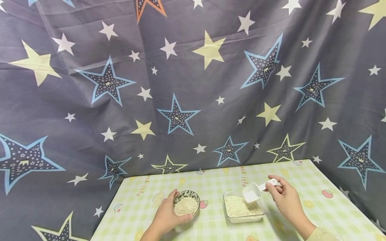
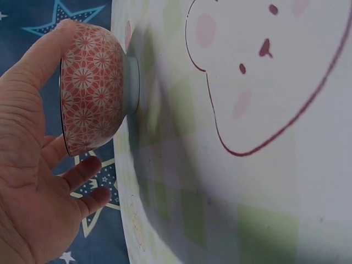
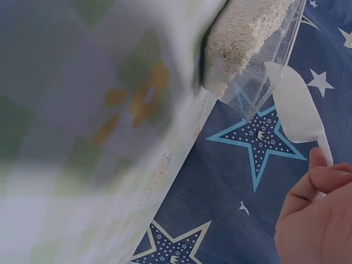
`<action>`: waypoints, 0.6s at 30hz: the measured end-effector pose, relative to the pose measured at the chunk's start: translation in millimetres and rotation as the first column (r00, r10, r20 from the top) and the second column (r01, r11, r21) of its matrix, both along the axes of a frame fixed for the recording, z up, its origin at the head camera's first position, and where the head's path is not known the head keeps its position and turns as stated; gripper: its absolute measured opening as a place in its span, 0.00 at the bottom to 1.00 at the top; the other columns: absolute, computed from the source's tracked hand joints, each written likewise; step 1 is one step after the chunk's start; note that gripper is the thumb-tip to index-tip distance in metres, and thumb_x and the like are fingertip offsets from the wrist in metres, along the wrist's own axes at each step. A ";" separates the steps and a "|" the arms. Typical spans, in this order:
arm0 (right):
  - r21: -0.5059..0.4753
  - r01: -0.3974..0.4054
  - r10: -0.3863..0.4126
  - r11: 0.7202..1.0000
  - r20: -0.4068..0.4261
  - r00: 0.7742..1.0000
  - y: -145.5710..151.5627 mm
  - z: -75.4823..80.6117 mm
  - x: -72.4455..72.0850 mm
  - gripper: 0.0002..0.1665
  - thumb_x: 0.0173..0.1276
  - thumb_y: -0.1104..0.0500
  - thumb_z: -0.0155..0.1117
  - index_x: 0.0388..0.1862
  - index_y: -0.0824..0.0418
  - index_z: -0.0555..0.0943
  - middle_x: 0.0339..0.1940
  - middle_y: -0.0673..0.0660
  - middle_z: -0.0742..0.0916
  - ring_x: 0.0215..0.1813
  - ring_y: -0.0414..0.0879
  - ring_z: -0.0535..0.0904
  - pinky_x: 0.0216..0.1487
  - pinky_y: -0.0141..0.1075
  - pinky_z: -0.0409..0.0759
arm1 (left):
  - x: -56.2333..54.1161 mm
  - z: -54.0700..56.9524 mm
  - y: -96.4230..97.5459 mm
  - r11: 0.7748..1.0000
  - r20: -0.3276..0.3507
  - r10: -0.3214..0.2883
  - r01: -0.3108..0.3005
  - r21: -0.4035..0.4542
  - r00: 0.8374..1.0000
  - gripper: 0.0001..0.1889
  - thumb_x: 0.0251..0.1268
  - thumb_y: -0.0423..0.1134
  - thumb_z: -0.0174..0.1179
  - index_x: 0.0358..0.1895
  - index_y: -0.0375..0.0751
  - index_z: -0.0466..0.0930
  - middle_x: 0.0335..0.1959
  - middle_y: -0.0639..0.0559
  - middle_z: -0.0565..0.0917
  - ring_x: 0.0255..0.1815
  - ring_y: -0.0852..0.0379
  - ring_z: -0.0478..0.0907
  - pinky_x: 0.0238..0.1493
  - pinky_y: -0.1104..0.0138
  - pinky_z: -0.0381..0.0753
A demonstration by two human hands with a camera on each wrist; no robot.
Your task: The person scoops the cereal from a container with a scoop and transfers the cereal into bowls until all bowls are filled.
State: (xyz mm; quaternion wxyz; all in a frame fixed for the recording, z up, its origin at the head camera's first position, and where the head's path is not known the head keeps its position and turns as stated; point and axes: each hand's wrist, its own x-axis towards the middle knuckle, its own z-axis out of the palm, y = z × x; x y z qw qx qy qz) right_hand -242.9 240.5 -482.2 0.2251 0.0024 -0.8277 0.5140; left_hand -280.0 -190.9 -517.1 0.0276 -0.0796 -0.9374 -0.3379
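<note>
My left hand (image 1: 169, 214) holds a small round bowl (image 1: 196, 198), with thumb and fingers spread around its rim. In the left wrist view the bowl (image 2: 93, 91) shows a red flower pattern outside and a pale foot close over the tablecloth. Pale, rice-like grain (image 1: 185, 206) lies in it. My right hand (image 1: 284, 197) pinches the handle of a white scoop (image 1: 251, 193), tilted over the right side of a clear rectangular container (image 1: 241, 220). More of the pale grain (image 1: 236, 206) fills that container, with a hollow under the scoop. The scoop's inside is hidden in the right wrist view.
A green-and-white checked tablecloth (image 1: 135, 214) with cartoon prints covers the table. Behind its far edge hangs a dark curtain (image 1: 193, 83) printed with stars. The bowl stands left of the container, with a stretch of cloth between them.
</note>
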 end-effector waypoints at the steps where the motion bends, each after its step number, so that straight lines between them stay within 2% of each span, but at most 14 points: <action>1: -0.004 -0.003 0.003 1.000 0.000 1.000 0.5 -0.7 -0.1 0.20 0.81 0.55 0.66 0.66 0.61 0.81 0.26 0.35 0.90 0.16 0.34 0.67 0.15 0.34 0.67 | -0.3 -0.6 -0.1 1.000 -0.001 0.000 0.000 -0.004 1.000 0.70 0.40 0.71 0.82 0.83 0.35 0.59 0.77 0.43 0.78 0.74 0.34 0.74 0.75 0.35 0.73; 7: -0.011 -0.019 0.019 1.000 0.008 1.000 1.5 -5.2 0.6 0.21 0.81 0.56 0.66 0.67 0.63 0.80 0.26 0.38 0.91 0.15 0.34 0.66 0.14 0.34 0.66 | 2.4 1.7 2.0 1.000 -0.006 -0.010 0.010 -0.024 1.000 0.67 0.43 0.69 0.82 0.83 0.35 0.61 0.76 0.38 0.77 0.73 0.31 0.73 0.73 0.33 0.74; 12: -0.026 -0.017 0.018 1.000 0.029 0.999 0.7 -8.7 0.7 0.22 0.81 0.55 0.66 0.68 0.64 0.80 0.26 0.39 0.90 0.15 0.34 0.65 0.14 0.34 0.66 | 6.7 5.8 13.9 0.996 -0.069 -0.038 0.033 -0.082 0.997 0.64 0.46 0.69 0.81 0.82 0.37 0.63 0.77 0.36 0.75 0.78 0.30 0.69 0.74 0.30 0.70; 15: -0.047 -0.019 0.021 0.999 0.030 0.999 -0.4 -11.0 0.8 0.22 0.81 0.56 0.66 0.67 0.65 0.80 0.27 0.39 0.91 0.15 0.34 0.65 0.14 0.34 0.66 | 9.8 10.3 31.0 0.992 -0.129 -0.098 0.086 -0.097 0.987 0.61 0.49 0.69 0.79 0.82 0.39 0.64 0.78 0.37 0.74 0.81 0.30 0.65 0.75 0.28 0.67; 18: -0.068 -0.017 0.019 0.998 0.031 0.999 -3.1 -12.4 1.1 0.22 0.80 0.57 0.66 0.67 0.65 0.80 0.28 0.40 0.92 0.15 0.33 0.64 0.13 0.33 0.66 | 15.4 13.6 54.8 0.983 -0.172 -0.173 0.159 -0.092 0.970 0.58 0.53 0.69 0.77 0.82 0.40 0.65 0.78 0.39 0.75 0.80 0.32 0.67 0.75 0.30 0.70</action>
